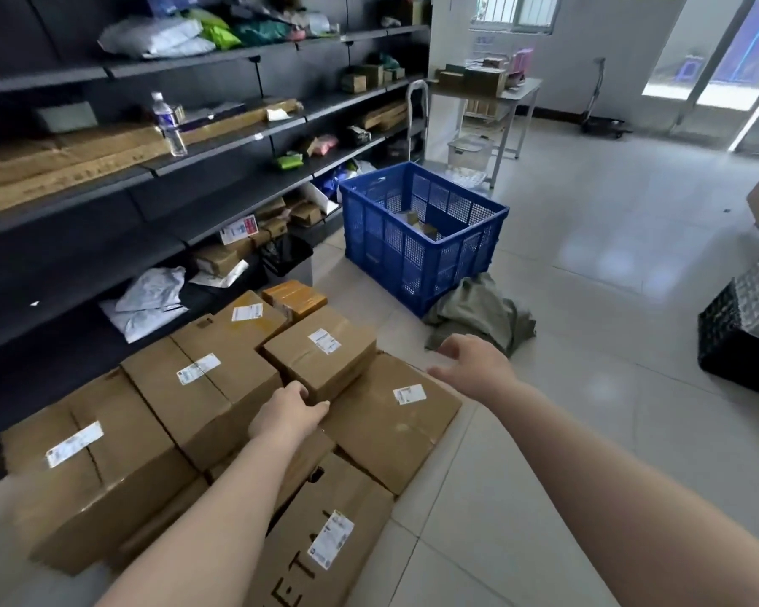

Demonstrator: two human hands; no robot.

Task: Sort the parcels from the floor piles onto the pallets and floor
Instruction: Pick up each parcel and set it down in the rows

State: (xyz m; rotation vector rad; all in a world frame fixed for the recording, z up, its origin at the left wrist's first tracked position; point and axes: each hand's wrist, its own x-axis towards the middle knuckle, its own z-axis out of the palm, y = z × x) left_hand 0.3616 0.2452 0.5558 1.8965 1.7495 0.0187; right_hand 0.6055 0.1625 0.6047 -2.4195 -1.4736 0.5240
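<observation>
Parcel (321, 357) perched atop the floor pile, small and brown, tilted across the larger cartons beneath. Left hand (291, 413) curled round its near corner, thumb and fingers gripping the edge. Right hand (472, 363) to the right of the parcel, fingers spread and relaxed, touching nothing.

Likely to tip or twist if lifted by that one corner alone, since the far side has no support; could slide off toward the flat carton (391, 414) just right of it, or knock the orange box (294, 297) behind it. Safer with the right hand under the far edge first.

Left of the parcel: shelving (106, 203) close by, little room. Behind and right of the parcel: blue crate (421, 238) and crumpled cloth (483, 313), a snag underfoot. Farther right: open tiled floor (588, 300), ample room to carry.
</observation>
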